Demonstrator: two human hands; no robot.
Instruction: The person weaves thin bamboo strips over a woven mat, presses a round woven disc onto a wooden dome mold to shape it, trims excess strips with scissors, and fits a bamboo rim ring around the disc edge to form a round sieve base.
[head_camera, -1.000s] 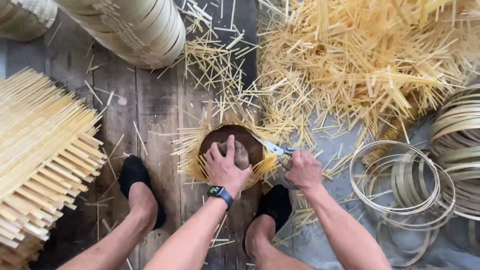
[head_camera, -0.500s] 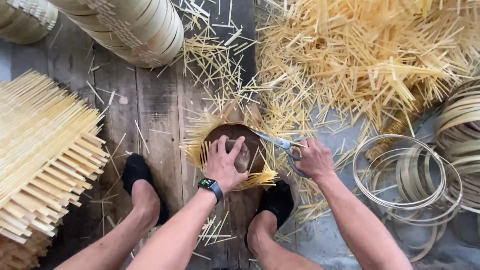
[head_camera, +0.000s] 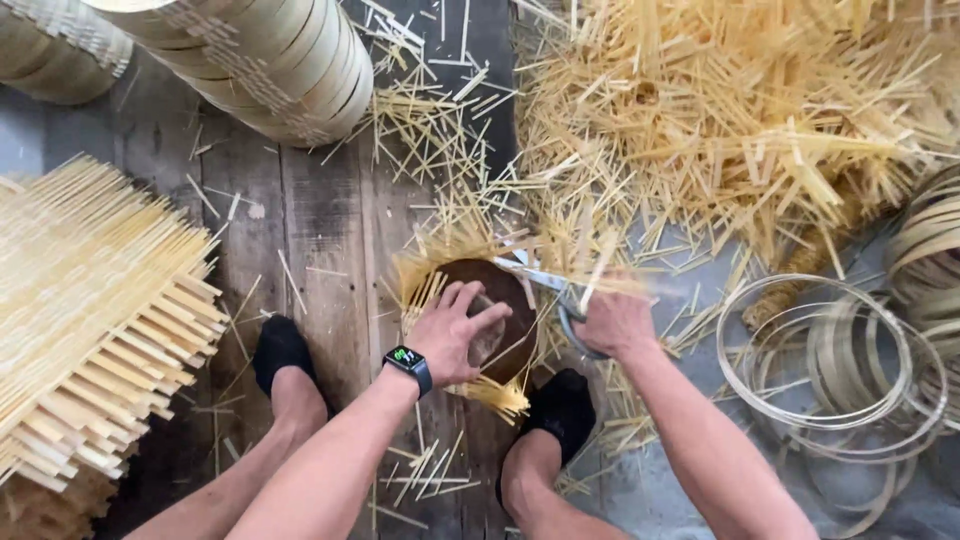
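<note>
The left hand lies spread, fingers open, flat on a dark round disc with pale strips fringing its rim; the disc sits on the plank floor between 2 black-socked feet. The right hand is clenched on the handles of scissors, whose blades reach left over the disc's far edge; the view is blurred there, so the blades seem to be among the strip ends, not certainly cutting.

Risk, as I judge it: the blades work close to the left fingertips, and a slip of the pressed disc, or a strip springing up, could bring them together. Loose offcuts underfoot could also let the disc skid.

Room is tight. A big heap of offcuts crowds the far right, thin hoops lie just right of the right arm, a slat mat fills the left, and stacked rings stand at the far left. The freest floor is the bare planks left of the disc.
</note>
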